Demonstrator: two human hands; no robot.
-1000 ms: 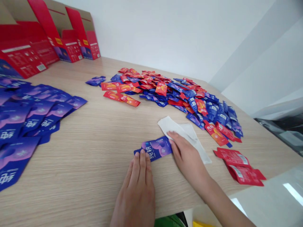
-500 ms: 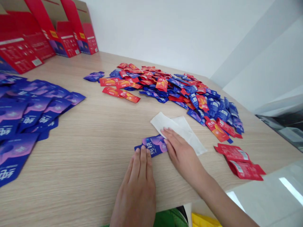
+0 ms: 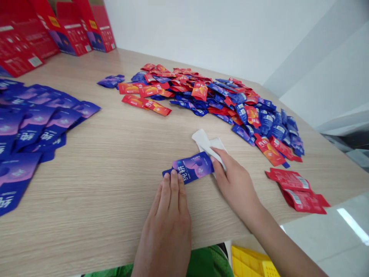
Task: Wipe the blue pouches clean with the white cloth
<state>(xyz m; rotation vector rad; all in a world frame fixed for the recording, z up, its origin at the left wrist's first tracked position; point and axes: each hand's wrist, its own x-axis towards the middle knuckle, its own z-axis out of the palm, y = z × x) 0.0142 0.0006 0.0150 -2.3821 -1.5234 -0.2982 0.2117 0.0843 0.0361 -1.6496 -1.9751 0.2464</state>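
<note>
A blue and purple sachet (image 3: 197, 165) with white lettering lies flat on the wooden table in front of me. On its left end rest the fingertips of my left hand (image 3: 168, 223), stretched out side by side and pressing it down. My right hand (image 3: 238, 184) is closed around a folded white tissue (image 3: 206, 142), thumb against fingers, at the sachet's right end. Part of the tissue sticks out beyond the fingers, and another layer lies on the table behind. The palm hides the rest of it.
A long heap of red and blue sachets (image 3: 201, 92) spreads across the back. Blue sachets (image 3: 49, 119) lie overlapped at left. Two red sachets (image 3: 298, 190) lie near the right edge. Red cartons (image 3: 70, 30) stand at back left, and a yellow crate (image 3: 250, 261) sits below the table.
My right hand has gone from lying flat on the spread tissue to gripping it bunched up, slightly further right. More of the sachet's right end shows. My left hand stays on the sachet.
</note>
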